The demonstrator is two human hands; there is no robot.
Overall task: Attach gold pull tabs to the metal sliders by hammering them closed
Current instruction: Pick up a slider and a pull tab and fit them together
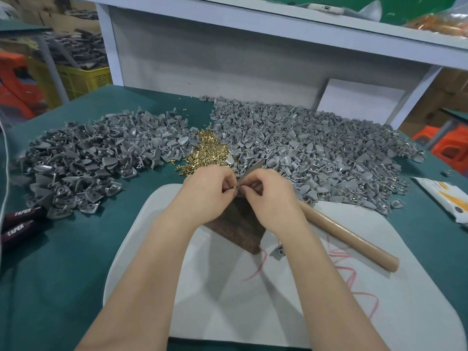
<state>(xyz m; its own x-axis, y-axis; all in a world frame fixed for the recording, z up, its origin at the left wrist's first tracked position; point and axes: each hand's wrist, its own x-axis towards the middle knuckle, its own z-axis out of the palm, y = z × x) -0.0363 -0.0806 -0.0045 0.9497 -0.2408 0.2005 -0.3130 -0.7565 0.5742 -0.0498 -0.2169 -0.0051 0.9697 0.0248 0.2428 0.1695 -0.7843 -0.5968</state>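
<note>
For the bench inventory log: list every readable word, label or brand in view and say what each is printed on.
"TAPER": on the upper dark handle at the table's left edge.
"TAPER": on the lower dark handle just below it.
The white packet at the right edge carries orange and dark print, too blurred to read.
Nothing else is legible.

White cloth sheet [228,300] at the front of green felt table [63,262], brown wooden block [238,231] on it, wooden hammer handle [348,236] right of the block, heap of gold pull tabs [205,150] behind, between left pile of grey metal sliders [76,168] and right pile [316,153]
</note>
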